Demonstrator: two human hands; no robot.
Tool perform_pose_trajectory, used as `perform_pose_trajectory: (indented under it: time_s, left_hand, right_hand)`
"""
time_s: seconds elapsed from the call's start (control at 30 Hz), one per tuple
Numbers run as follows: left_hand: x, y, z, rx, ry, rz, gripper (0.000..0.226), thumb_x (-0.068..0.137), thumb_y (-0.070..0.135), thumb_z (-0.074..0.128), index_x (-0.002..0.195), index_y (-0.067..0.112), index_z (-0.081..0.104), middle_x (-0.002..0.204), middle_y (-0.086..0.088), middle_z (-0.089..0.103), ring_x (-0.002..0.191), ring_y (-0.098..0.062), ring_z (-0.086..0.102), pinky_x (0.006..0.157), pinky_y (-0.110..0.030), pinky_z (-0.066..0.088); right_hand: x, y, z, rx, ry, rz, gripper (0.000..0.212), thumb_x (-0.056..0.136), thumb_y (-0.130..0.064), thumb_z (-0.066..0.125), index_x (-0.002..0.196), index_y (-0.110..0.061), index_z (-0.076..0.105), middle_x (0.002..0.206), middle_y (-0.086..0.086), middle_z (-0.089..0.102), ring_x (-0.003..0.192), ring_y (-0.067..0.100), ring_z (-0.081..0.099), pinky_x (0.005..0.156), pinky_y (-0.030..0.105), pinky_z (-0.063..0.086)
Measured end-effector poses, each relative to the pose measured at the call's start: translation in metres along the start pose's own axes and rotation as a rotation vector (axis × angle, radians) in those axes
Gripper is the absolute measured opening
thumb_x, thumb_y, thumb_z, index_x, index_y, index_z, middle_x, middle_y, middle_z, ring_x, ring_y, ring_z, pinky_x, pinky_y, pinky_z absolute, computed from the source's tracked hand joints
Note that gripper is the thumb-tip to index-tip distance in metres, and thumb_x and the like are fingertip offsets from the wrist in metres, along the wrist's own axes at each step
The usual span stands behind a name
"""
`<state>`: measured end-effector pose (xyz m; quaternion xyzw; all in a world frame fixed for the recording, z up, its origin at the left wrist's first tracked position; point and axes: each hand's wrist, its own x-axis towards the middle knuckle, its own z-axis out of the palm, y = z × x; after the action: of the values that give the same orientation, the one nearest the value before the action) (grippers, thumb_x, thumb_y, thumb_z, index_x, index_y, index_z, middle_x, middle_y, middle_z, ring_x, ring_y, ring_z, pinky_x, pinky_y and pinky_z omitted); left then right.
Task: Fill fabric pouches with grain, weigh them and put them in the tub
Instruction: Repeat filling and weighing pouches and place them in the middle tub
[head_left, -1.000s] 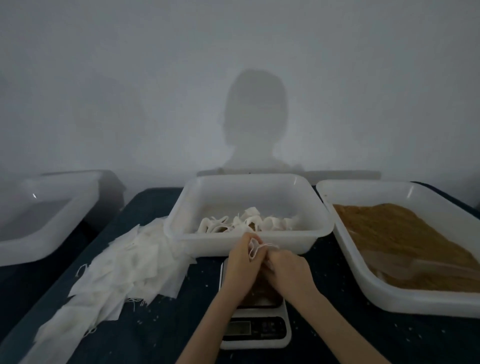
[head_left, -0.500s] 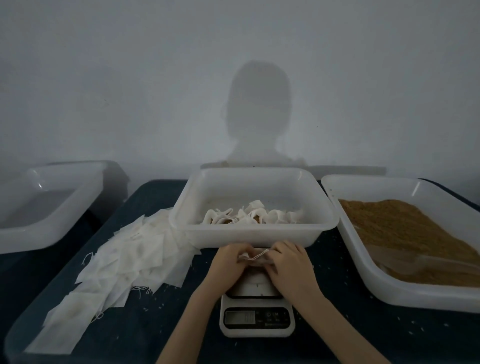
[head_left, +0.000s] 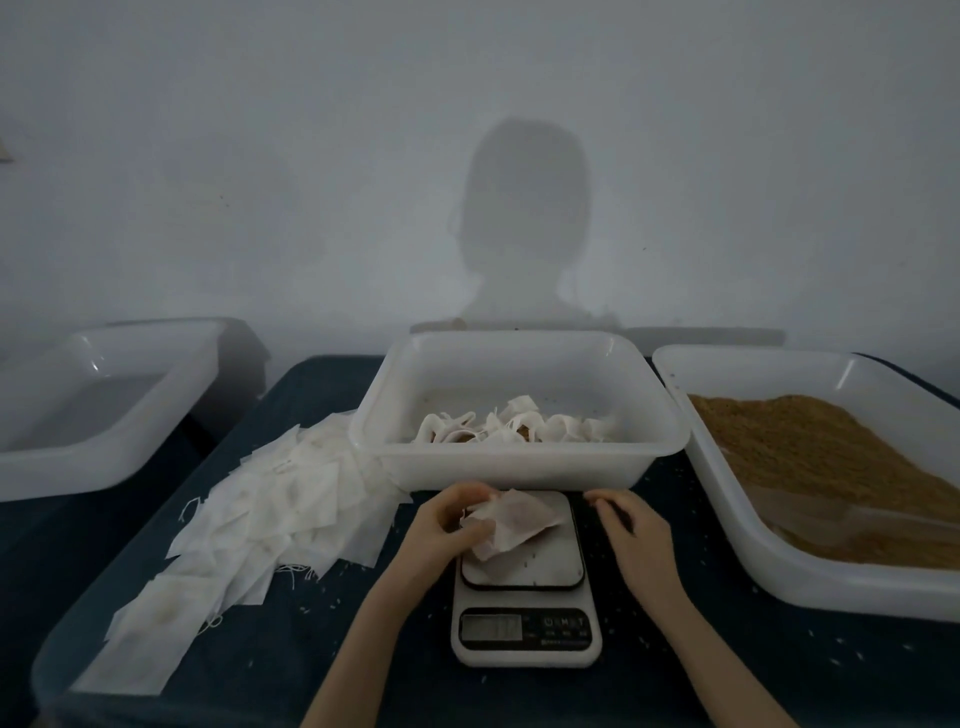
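Table (head_left: 322, 644), dark-topped; grain tray (head_left: 810, 577) at its right edge; tub (head_left: 519, 467) of filled pouches at the far edge, centre; scale (head_left: 524, 613) before it; left hand (head_left: 447, 525) pinching a filled pouch (head_left: 511, 522) lying on the scale platform; right hand (head_left: 631, 530) beside the platform, fingers loosely curled, holding nothing.

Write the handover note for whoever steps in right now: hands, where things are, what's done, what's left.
Left hand: grip on a filled pouch lying on the scale.
Right hand: open, holds nothing, just right of the scale.
Middle tub: some filled pouches inside.
Grain: in the right tub. Empty pouches: piled left of the scale.
Done: this pouch is filled and on the scale; display unreadable.
Left: check the weight, drop it in the middle tub, then carry on with the pile.
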<state>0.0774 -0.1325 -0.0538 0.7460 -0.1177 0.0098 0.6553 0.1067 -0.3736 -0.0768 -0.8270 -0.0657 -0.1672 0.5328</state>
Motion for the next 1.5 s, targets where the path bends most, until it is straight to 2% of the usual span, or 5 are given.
perform_pose_trajectory:
  time_s: [0.17, 0.4, 1.27, 1.37, 1.5]
  left_hand:
    - [-0.001, -0.012, -0.002, -0.220, 0.275, -0.043, 0.024, 0.083, 0.033, 0.061, 0.101, 0.021, 0.071, 0.107, -0.002, 0.070, 0.103, -0.018, 0.065, 0.086, -0.029, 0.050]
    - [0.002, -0.026, -0.007, -0.296, 0.491, -0.189, 0.018, 0.094, 0.012, 0.050, 0.088, 0.014, 0.067, 0.085, -0.001, 0.071, 0.089, -0.021, 0.061, 0.082, -0.033, 0.047]
    - [-0.001, -0.023, -0.004, -0.237, 0.411, -0.192, 0.011, 0.091, 0.009, 0.056, 0.098, 0.009, 0.064, 0.080, -0.002, 0.068, 0.083, -0.019, 0.062, 0.074, -0.024, 0.050]
    - [-0.006, -0.018, -0.003, -0.149, 0.229, -0.111, 0.021, 0.081, 0.025, 0.067, 0.102, 0.023, 0.065, 0.095, 0.006, 0.068, 0.094, -0.013, 0.063, 0.075, -0.018, 0.051]
    - [-0.012, -0.017, 0.002, 0.038, 0.002, -0.043, 0.044, 0.068, 0.038, 0.072, 0.112, 0.040, 0.065, 0.123, 0.017, 0.054, 0.119, -0.004, 0.049, 0.098, -0.026, 0.042]
  right_hand:
    - [0.008, 0.008, -0.005, 0.288, 0.056, 0.257, 0.027, 0.096, -0.007, 0.051, 0.082, -0.019, 0.071, 0.079, 0.002, 0.068, 0.069, 0.013, 0.064, 0.063, 0.024, 0.052]
    - [0.007, 0.012, -0.004, 0.275, 0.032, 0.253, 0.026, 0.096, -0.007, 0.050, 0.082, -0.015, 0.071, 0.078, 0.007, 0.067, 0.052, 0.008, 0.057, 0.047, 0.020, 0.047]
    - [0.009, 0.015, -0.004, 0.265, 0.015, 0.254, 0.026, 0.096, -0.007, 0.051, 0.082, -0.015, 0.071, 0.080, 0.005, 0.068, 0.056, 0.007, 0.059, 0.053, 0.022, 0.049]
    - [0.008, 0.015, -0.004, 0.252, 0.009, 0.248, 0.025, 0.095, -0.007, 0.051, 0.082, -0.015, 0.071, 0.079, 0.004, 0.068, 0.057, 0.008, 0.060, 0.052, 0.021, 0.049]
    - [0.008, 0.015, -0.004, 0.235, 0.005, 0.227, 0.025, 0.095, -0.006, 0.052, 0.082, -0.014, 0.071, 0.079, 0.004, 0.068, 0.058, 0.009, 0.060, 0.053, 0.021, 0.050]
